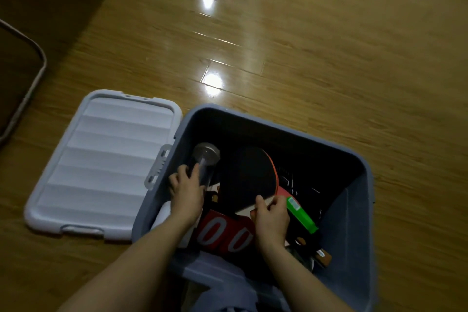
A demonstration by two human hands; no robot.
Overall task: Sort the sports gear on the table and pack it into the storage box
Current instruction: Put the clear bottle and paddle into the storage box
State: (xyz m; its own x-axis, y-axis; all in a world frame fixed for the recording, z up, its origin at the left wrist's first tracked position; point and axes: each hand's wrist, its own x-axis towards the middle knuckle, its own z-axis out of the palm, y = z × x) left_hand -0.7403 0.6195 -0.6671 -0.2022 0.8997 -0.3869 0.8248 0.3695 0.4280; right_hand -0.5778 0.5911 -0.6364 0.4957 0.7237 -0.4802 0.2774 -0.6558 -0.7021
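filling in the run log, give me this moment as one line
stage: packing | left hand: grips clear tube | right hand: pinches paddle edge | both inside box | lid: off, on floor beside box

Large pale zeros are showing on a red scoreboard card (pixel 225 235) lying in the storage box (pixel 354 223), read here as "0 0". A small white label is sitting on the green handle (pixel 301 215) beside it, but its print is blurring beyond reading.
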